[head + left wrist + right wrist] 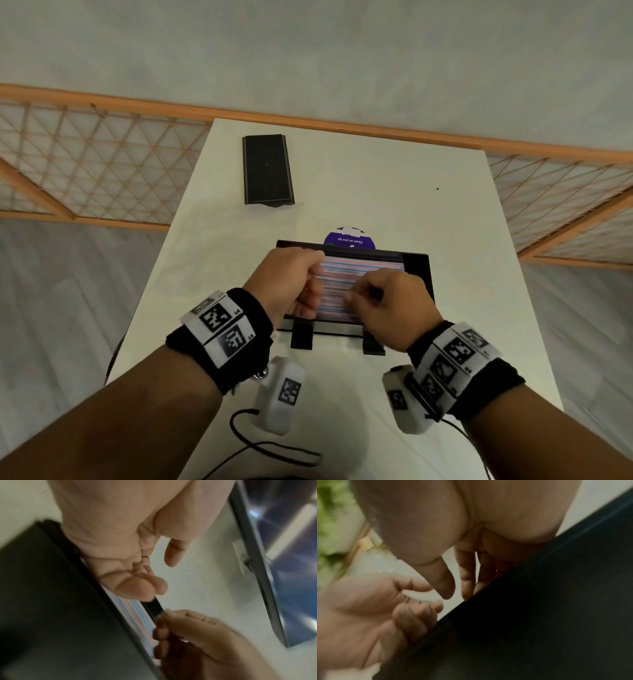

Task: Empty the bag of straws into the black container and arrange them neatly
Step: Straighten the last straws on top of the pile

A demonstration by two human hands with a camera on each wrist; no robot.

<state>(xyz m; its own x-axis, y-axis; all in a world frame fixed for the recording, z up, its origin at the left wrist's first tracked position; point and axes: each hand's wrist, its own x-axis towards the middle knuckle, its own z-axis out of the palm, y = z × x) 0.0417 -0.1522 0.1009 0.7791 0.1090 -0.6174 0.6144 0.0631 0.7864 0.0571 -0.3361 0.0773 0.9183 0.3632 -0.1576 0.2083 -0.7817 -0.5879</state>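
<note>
Head view, forearms: both reached in from the near edge, each with a black wristband carrying white marker blocks; black cables trailed on the white counter.
Head view, black container: a shallow, smooth, rectangular tray near the middle of the counter, long axis running left to right.
Head view, straws: thin pink, blue and white tubes lying flat in the container, side by side, long axes left to right.
Head view, left hand: over the straws' left ends, fingers curled against them.
Head view, right hand: over the middle of the layer, fingers loosely bent, tips on the straws; an actual hold could not be told.
Head view, background: a second black box stood at the far left, well apart; a purple round sticker showed just behind the container.
Left wrist view: blurred; curled fingers pressed on the straw ends beside the dark container wall.
Right wrist view: dim; straight fingers reached down behind the black wall.
</note>
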